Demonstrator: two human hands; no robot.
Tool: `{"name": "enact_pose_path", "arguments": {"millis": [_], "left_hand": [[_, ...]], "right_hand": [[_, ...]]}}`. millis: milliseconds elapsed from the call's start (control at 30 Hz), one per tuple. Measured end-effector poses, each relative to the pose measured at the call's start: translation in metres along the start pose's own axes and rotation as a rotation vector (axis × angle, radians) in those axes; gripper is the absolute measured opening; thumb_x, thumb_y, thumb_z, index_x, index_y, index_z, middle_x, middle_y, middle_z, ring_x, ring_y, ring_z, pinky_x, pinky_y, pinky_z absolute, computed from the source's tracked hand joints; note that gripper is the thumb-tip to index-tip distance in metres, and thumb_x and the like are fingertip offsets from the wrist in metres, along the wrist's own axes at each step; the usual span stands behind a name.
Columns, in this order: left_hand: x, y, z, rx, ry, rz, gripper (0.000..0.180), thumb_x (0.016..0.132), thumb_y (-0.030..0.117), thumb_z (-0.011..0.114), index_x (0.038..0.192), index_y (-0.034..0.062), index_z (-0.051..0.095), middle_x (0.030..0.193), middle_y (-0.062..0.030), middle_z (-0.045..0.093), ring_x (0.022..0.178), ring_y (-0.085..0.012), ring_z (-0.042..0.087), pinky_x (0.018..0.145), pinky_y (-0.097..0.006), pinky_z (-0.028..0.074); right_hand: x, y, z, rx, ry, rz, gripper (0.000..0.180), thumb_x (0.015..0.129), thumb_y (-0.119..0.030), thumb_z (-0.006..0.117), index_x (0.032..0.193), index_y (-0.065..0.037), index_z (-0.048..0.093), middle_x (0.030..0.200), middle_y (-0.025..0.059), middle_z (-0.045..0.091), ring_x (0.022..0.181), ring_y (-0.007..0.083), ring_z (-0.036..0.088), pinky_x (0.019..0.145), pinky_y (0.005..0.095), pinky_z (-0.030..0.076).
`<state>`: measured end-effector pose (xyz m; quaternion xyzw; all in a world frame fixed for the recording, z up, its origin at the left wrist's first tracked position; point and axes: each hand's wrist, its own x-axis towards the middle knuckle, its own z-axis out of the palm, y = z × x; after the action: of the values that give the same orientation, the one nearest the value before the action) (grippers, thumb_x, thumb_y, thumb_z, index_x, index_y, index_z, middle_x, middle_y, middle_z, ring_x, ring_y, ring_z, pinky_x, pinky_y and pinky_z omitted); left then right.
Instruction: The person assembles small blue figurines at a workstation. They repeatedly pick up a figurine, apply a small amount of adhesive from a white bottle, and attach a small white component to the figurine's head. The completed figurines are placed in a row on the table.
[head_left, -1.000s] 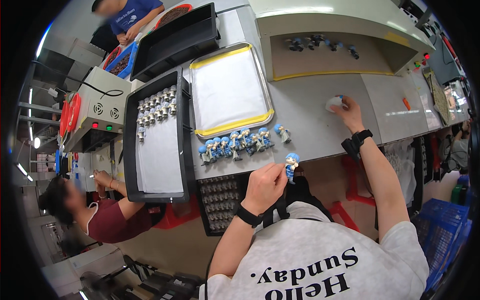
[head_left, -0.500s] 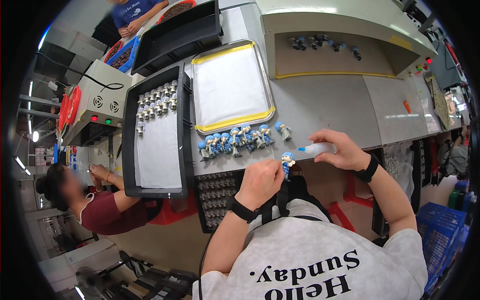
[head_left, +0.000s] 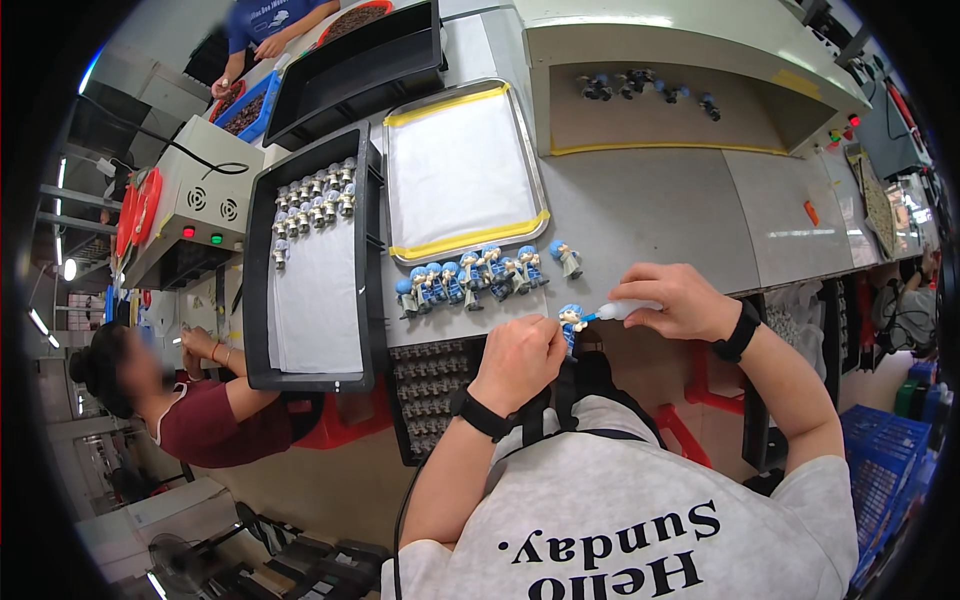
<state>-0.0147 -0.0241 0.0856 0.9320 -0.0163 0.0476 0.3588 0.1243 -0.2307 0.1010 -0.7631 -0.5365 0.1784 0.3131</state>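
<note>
A small figurine (head_left: pixel 571 318) with blue hair and a blue-and-white body stands upright in my left hand (head_left: pixel 524 362), whose fingers close round its lower part. My right hand (head_left: pixel 676 302) pinches a white squeeze bottle (head_left: pixel 618 311) with a blue nozzle, held nearly level. The nozzle tip meets the figurine's side near its neck, though whether it touches is too small to tell. Just beyond, several similar blue figurines (head_left: pixel 470 280) are bunched along the near table edge. One lone figurine (head_left: pixel 565 258) lies a little to their right.
A metal tray (head_left: pixel 545 215) with white lining and yellow tape lies ahead. Left of it stands a black bin (head_left: pixel 375 300) with rows of figurines. A box-like machine (head_left: pixel 690 60) holds more figurines at the back right. Co-workers sit at left (head_left: pixel 215 425) and far left (head_left: pixel 270 20).
My right hand has brought the bottle slightly left, so its nozzle is now at the figurine instead of apart from it. My left hand barely shifted. The far co-worker's arm moved toward the red bowl.
</note>
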Motion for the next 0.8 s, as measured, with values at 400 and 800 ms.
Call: {"name": "enact_pose_path", "arguments": {"millis": [400, 800], "left_hand": [[-0.002, 0.0, 0.003, 0.046, 0.011, 0.005, 0.009, 0.075, 0.008, 0.06, 0.069, 0.001, 0.059, 0.065, -0.0139, 0.057, 0.059, -0.0334, 0.057, 0.053, -0.041, 0.046], [-0.002, 0.001, 0.006, 0.065, 0.007, 0.017, 0.01, 0.075, 0.008, 0.06, 0.068, 0.0013, 0.058, 0.064, -0.013, 0.057, 0.058, -0.0329, 0.057, 0.052, -0.041, 0.045]], "right_hand": [[0.006, -0.01, -0.007, -0.193, -0.007, -0.062, 0.032, 0.068, -0.012, 0.073, 0.098, -0.012, 0.063, 0.091, 0.0047, 0.06, 0.075, 0.0258, 0.061, 0.061, 0.0359, 0.048], [0.003, -0.021, -0.008, -0.345, -0.015, -0.078, 0.031, 0.067, -0.011, 0.072, 0.096, -0.012, 0.061, 0.089, 0.0044, 0.059, 0.074, 0.0233, 0.061, 0.06, 0.0347, 0.049]]}}
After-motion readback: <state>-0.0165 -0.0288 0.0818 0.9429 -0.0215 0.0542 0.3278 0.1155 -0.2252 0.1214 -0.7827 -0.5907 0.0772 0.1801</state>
